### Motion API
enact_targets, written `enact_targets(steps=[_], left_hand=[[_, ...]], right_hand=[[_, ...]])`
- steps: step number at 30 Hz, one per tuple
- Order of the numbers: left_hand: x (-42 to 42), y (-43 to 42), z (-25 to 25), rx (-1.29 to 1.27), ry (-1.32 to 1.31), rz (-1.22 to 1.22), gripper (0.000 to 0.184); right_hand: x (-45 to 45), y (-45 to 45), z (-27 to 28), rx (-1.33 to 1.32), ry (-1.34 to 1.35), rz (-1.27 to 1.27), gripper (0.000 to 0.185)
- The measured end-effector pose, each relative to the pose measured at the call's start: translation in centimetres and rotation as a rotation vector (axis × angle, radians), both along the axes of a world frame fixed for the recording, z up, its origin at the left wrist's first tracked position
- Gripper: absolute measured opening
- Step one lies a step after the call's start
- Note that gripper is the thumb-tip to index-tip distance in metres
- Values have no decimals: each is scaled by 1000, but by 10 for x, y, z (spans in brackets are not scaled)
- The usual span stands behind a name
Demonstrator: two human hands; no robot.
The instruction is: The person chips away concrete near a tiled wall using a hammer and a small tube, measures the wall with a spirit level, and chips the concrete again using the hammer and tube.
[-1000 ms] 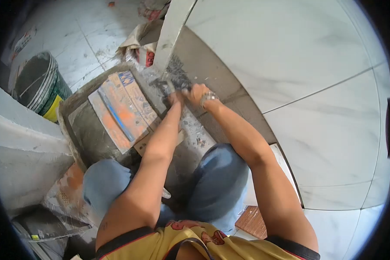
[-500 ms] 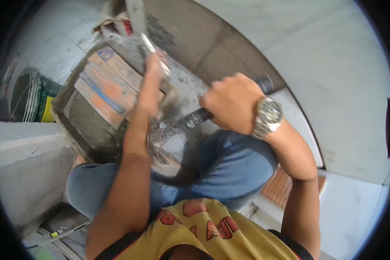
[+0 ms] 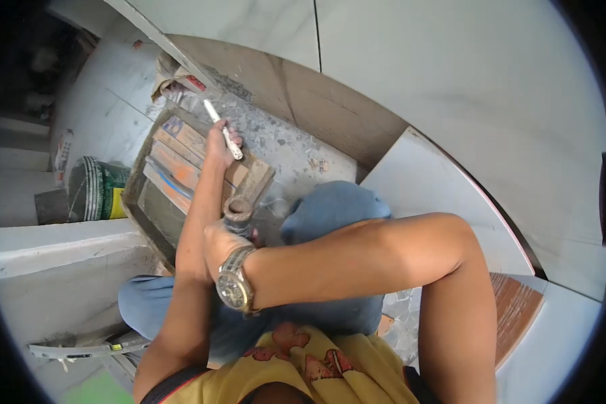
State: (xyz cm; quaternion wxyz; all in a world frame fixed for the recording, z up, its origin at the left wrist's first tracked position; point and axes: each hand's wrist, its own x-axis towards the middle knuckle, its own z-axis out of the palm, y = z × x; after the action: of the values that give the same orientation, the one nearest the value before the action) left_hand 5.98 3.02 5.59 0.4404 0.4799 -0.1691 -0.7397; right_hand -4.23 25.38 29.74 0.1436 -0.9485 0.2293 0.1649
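My left hand (image 3: 217, 143) is closed around a slim white stick-like tool (image 3: 223, 128), whose kind I cannot make out. It is over a mortar-smeared tray (image 3: 138, 172) with a stack of long tile-coloured pieces (image 3: 175, 168) in it. My right hand (image 3: 223, 246), below a wristwatch (image 3: 234, 286), grips a hammer (image 3: 238, 210) by its dark handle. The handle's hollow round end points up and away from me, and the hammer's head is hidden. My right forearm crosses in front of my body, so this hand is close to my left forearm.
A green bucket (image 3: 94, 188) stands at left beside a low wall (image 3: 67, 249). Large pale tile panels (image 3: 444, 188) rise on the right. A brown ridged tile (image 3: 515, 316) lies at lower right. Speckled floor (image 3: 276, 135) is ahead, and a torn bag (image 3: 175, 77) sits beyond the tray.
My right hand has swung left across my body with the hammer, turning its handle end upward. My left hand still holds the white tool. The view has shifted.
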Motion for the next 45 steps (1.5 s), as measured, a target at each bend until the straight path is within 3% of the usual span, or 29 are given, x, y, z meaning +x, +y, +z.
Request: enact_targets(steps=[5, 8, 12, 15, 18, 21, 22, 24, 27, 30, 32, 34, 36, 38, 40, 42, 44, 45], left_hand=[[-24, -28, 6, 18, -183, 5, 18], [-38, -16, 22, -58, -329, -184, 17], [-15, 8, 16, 127, -461, -526, 19], [-2, 11, 3, 153, -237, -390, 19], [-4, 5, -4, 36, -328, -173, 18], [-9, 0, 5, -8, -201, -119, 14], [-11, -2, 5, -23, -179, -106, 14], [-21, -8, -5, 22, -136, -70, 13], [-34, -2, -28, 49, -168, -106, 17], [-35, 6, -35, 58, -178, -125, 18], [-37, 12, -34, 50, -131, -96, 18], [-43, 20, -33, 18, -75, -42, 19], [-52, 24, -42, -57, -59, 1, 22], [-61, 28, -46, -103, -30, 30, 24], [-65, 32, -91, -743, -511, 124, 27], [-74, 38, -88, -739, -613, 178, 31], [-80, 40, -27, -137, -297, 135, 34], [-86, 40, -38, -178, -355, 127, 38]], right_hand=[[-3, -10, 2, -52, -27, 118, 22], [0, -12, -6, -81, -22, 156, 22], [1, -12, -18, -112, 13, 168, 20], [-3, -12, -18, -91, 57, 132, 20], [-4, -1, -22, -105, 20, 92, 22], [-8, 0, -14, -13, 91, 49, 23], [-13, -3, -9, 88, 32, 20, 21], [-23, 3, -18, -40, -85, 55, 18], [-49, 7, -9, -67, -213, -47, 16], [-58, 2, 1, -14, -24, -99, 15], [-60, -3, 21, 28, 161, -265, 17], [-68, -8, 15, -141, 216, -323, 15], [-75, -23, 29, -118, 272, -382, 16], [-86, -29, 20, -275, 61, -479, 21], [-84, -42, 17, -272, -108, -640, 29], [-71, -57, 19, -286, -140, -839, 33], [-61, -80, 14, -65, -336, -990, 40], [-56, -92, 14, 44, -400, -1041, 41]])
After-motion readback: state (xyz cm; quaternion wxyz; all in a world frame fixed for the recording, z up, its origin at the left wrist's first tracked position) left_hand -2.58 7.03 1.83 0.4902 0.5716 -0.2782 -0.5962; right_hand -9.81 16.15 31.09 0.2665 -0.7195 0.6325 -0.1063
